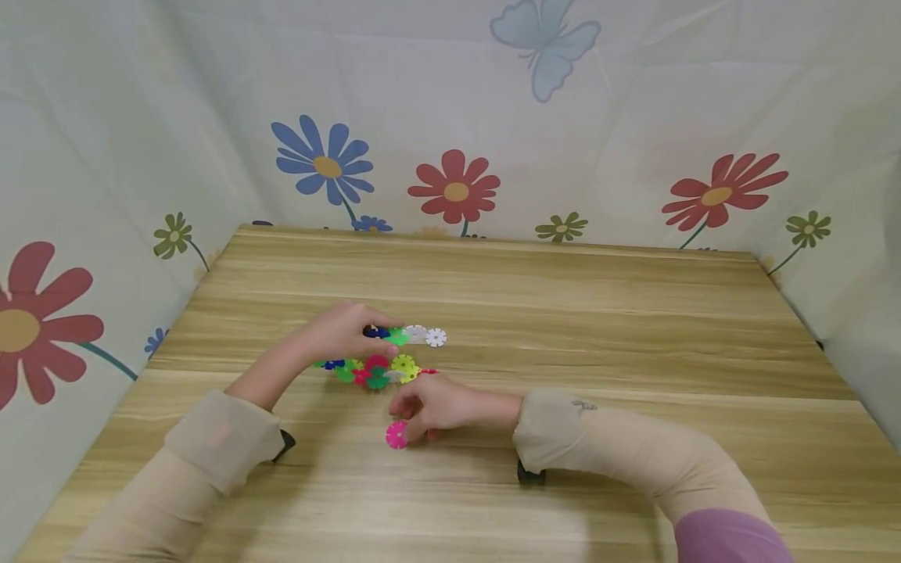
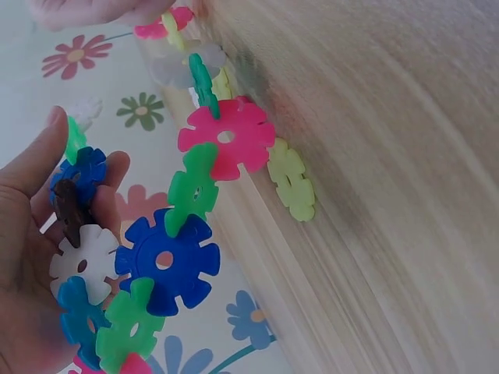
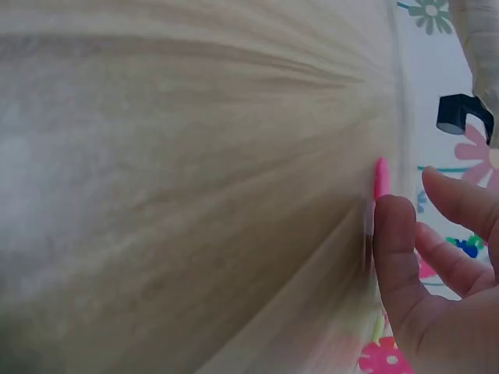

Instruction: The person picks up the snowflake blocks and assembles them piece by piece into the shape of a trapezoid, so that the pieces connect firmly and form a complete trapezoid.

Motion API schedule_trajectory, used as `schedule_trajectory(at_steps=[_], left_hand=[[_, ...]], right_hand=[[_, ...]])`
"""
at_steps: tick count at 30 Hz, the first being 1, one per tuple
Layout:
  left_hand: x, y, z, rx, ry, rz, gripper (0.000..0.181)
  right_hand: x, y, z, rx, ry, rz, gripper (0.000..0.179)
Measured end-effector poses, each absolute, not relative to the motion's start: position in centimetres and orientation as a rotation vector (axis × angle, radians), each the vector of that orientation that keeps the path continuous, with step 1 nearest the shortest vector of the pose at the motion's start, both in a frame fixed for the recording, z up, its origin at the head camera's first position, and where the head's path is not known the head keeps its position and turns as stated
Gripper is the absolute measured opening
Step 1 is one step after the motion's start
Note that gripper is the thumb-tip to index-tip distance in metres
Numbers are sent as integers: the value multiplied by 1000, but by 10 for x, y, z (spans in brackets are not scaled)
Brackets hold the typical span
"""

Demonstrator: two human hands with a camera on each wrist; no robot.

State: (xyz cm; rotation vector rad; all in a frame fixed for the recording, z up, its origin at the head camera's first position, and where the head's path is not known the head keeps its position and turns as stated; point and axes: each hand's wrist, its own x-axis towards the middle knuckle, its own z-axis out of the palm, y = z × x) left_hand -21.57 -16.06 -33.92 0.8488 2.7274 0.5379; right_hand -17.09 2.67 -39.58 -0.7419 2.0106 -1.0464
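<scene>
My left hand [image 1: 341,332] holds a chain of linked snowflake discs, its thumb and fingers around a dark blue disc [image 2: 90,167] and a dark brown one [image 2: 69,210]. From there the chain runs right to a white disc [image 1: 436,337]. A second row, with a pink disc [image 2: 226,136] and a blue disc [image 2: 168,261], curves nearer to me on the table. My right hand [image 1: 446,403] is low over the table. Its thumb touches a loose pink disc [image 1: 397,434] lying flat, while the other fingers stay apart from it.
The wood-grain table [image 1: 633,336] extends around both hands. Behind and beside it hangs a pale cloth [image 1: 598,141] printed with flowers and a butterfly. A yellow disc [image 2: 291,181] belongs to the near row. Dark bands show under both sleeves.
</scene>
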Motion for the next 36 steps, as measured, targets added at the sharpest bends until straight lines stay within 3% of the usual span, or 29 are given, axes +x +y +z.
schedule_trajectory(at_steps=[10,21,36], left_hand=[[-216,-161,-340,893,2741,519,45],[-215,-162,-341,899,2741,510,48],[-209,-154,-342,952,2731,510,46]], right_hand=[[-165,19,-398,-958,2218,-803,30],[-162,21,-397,-1144,2343,-652,20],[-177,76,-402,-644,2010,-1169,16]])
